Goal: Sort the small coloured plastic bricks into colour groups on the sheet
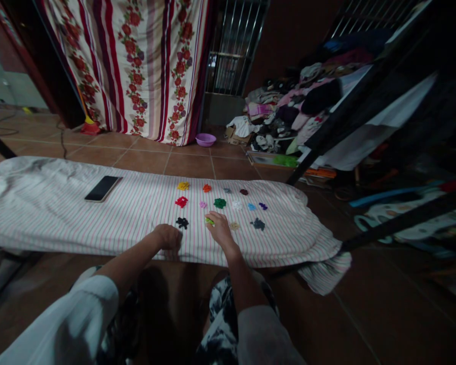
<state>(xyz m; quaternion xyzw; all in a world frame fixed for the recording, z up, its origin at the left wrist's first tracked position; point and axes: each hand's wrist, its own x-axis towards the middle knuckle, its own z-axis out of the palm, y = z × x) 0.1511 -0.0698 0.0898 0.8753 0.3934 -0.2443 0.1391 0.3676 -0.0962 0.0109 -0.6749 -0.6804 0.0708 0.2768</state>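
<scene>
Over one white cloth with pink-and-grey stripes (144,208), the left hand (168,236) curls its fingers, any hold hidden; the right hand (221,230), grip unclear, partly covers one lime-green heap of small pieces (209,221) among fourteen coloured heaps (219,203).

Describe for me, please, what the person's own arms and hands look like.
The left sleeve is plain and pale, ending around the elbow; the right sleeve is also plain but looks greyer in the dim light. The left hand and right hand wear no gloves. Rings are too small to make out.
</scene>
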